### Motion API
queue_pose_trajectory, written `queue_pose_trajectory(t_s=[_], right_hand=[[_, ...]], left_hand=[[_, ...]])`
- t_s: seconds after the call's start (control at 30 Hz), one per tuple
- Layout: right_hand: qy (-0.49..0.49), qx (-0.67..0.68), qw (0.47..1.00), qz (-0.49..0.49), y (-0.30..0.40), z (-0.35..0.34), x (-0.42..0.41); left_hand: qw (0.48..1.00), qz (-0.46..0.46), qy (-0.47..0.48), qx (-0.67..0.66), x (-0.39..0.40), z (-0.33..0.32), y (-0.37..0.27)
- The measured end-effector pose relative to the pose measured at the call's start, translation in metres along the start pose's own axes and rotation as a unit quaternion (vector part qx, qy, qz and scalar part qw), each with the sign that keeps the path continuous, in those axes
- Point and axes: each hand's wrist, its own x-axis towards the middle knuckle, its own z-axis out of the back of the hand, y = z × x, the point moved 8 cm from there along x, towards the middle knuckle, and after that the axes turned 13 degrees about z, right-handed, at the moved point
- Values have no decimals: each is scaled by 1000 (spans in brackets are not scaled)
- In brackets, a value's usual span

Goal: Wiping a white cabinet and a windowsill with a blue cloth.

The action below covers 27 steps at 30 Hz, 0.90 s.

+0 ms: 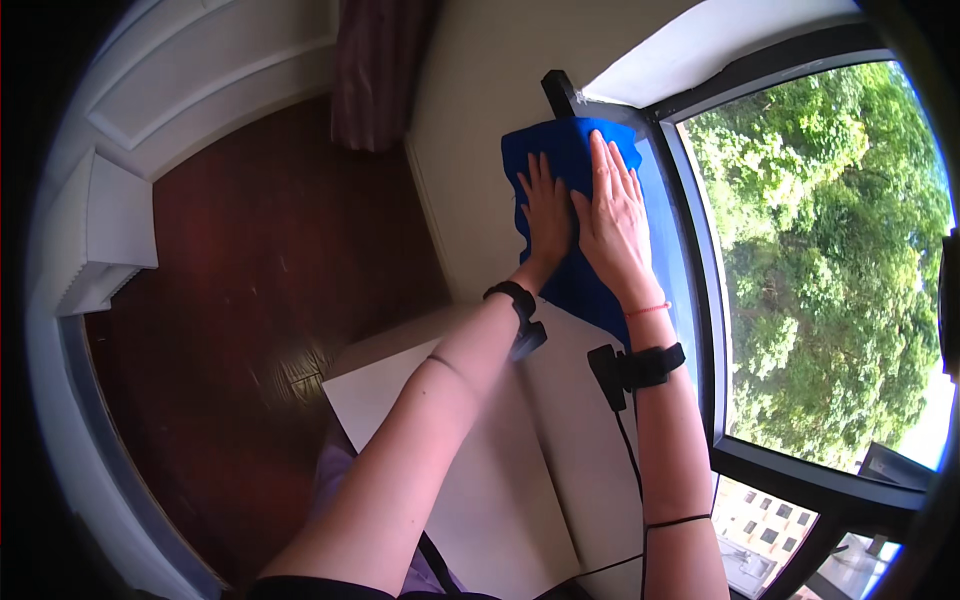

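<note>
A blue cloth [555, 150] lies over the edge of the dark windowsill [670, 217] and hangs down the wall side. My left hand [546, 214] rests flat on the hanging part, fingers spread. On the upper part of the cloth, nearer the window, my right hand [615, 217] lies palm down with its fingers extended and thumb apart. Neither hand grips the cloth. Both wrists carry black straps with small devices, and a cable runs from the device at the right wrist [609, 375].
A window [817, 262] in a dark frame stands to the right, with trees outside. Below my arms is a white flat-topped surface [480, 465]. A purple curtain [375, 75] hangs beyond the dark red floor [262, 225]. A white cabinet-like piece [112, 225] stands at left.
</note>
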Motion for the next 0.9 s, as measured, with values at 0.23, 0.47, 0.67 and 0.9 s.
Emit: queue_pose_trajectory(t_s=[0.23,0.47,0.67,0.9], right_hand=[[0,-67,997,28,-3,-13,29],[-43,-90,993,-57,2,5,-18],[-8,-64,993,-103,20,45,-132],[61,-19,985,-159,45,101,-299]], left_hand=[[998,48,-27,41,43,-2,19],[919,125,61,370,-48,-28,-6],[975,218,40,-14,-193,-38,-6],[894,318,134,-287,-415,-71,-11]])
